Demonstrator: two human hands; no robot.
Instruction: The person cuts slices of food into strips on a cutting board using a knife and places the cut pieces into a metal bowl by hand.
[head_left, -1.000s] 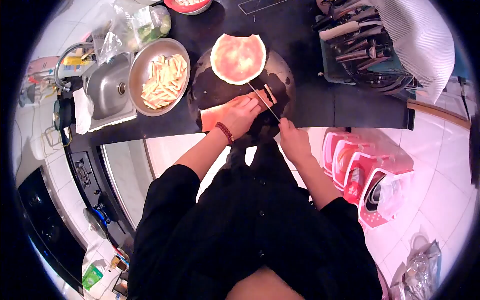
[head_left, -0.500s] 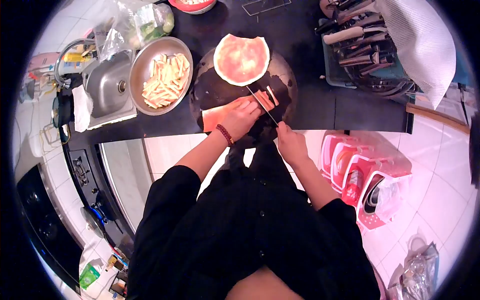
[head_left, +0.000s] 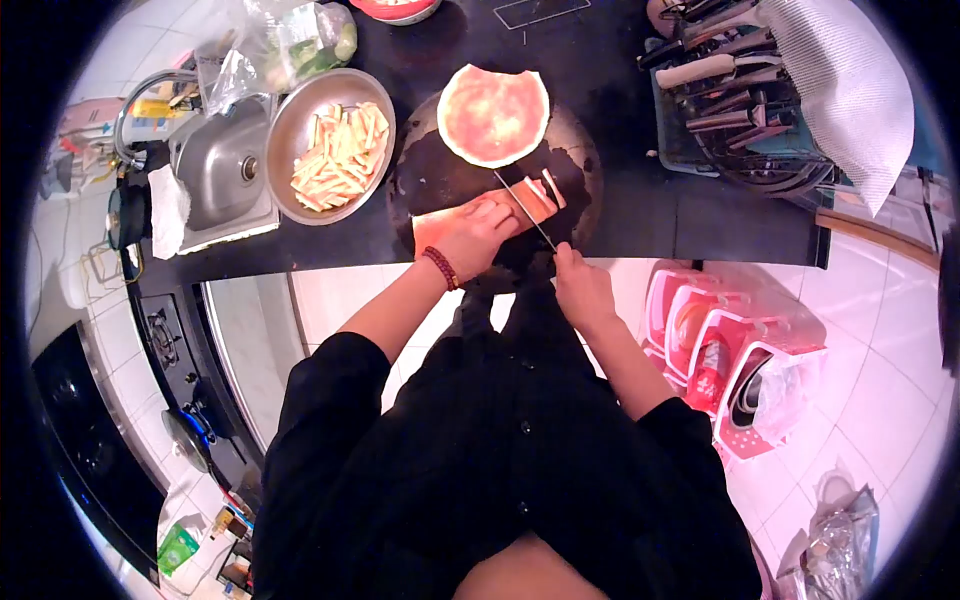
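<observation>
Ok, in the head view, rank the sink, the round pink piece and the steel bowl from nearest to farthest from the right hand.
From the right hand:
1. Round pink piece, ahead, slightly left.
2. Steel bowl, farther left.
3. Sink, left beyond the bowl.

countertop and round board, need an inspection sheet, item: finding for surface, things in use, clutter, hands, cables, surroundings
surface: round board on dark counter, dark wet-looking patches
things in use: knife across pink slab; pale-rimmed round piece behind
clutter: metal bowl of cut sticks, plastic bag, crowded utensils
left hand: on slab
right hand: holding knife
cables: nothing seen on counter
surroundings: sink left, pink baskets on floor at right
</observation>
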